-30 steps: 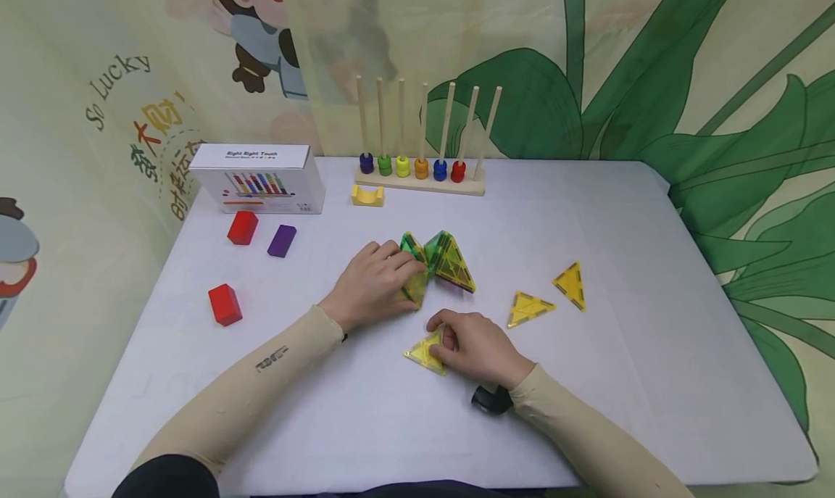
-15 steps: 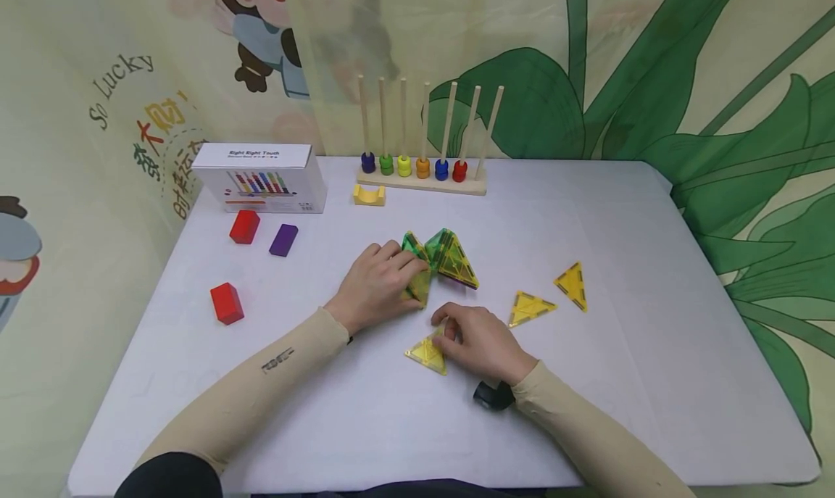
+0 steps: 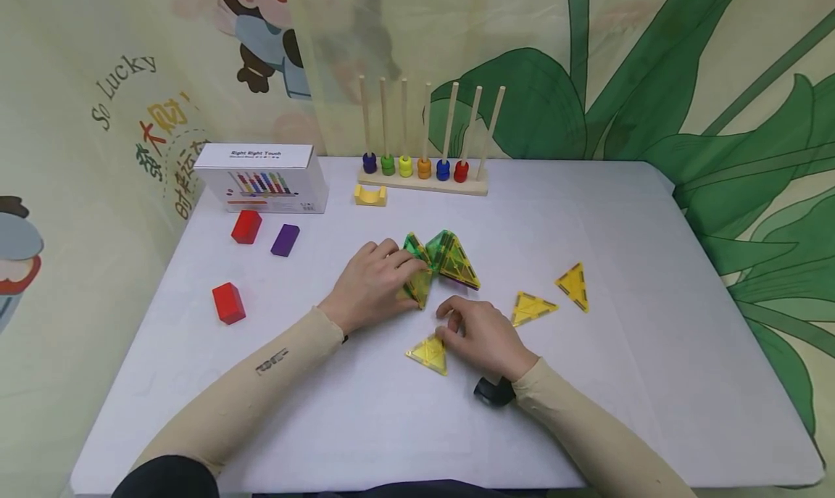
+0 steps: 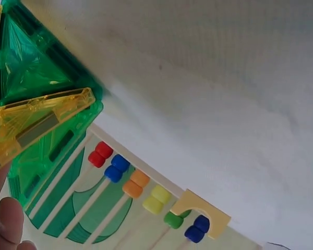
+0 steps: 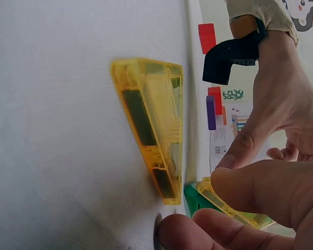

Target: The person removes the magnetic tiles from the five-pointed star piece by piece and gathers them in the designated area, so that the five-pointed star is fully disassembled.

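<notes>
My left hand (image 3: 375, 279) grips the left side of a joined build of green and yellow triangular magnetic tiles (image 3: 458, 264) at mid-table. In the left wrist view the build's green tile (image 4: 34, 57) and the yellow one meeting it fill the upper left corner, my fingertips just below. A loose yellow triangular magnetic tile (image 3: 427, 354) lies flat in front of the build. Beside it is my right hand (image 3: 485, 338), fingers loosely curled, holding nothing. From the right wrist, that yellow tile (image 5: 151, 130) shows large, with the thumb and fingers apart from it.
Two more yellow triangular tiles (image 3: 531, 308) lie to the right. On the left are two red blocks (image 3: 228, 304) and a purple block (image 3: 285, 240). At the back stand a white box (image 3: 261, 183), a peg rack with coloured beads (image 3: 424, 183) and a yellow arch block (image 3: 370, 196).
My right hand has drawn slightly away from the loose yellow tile, its thumb no longer lying over it. That tile stays where it was, and my left hand keeps its grip on the build.
</notes>
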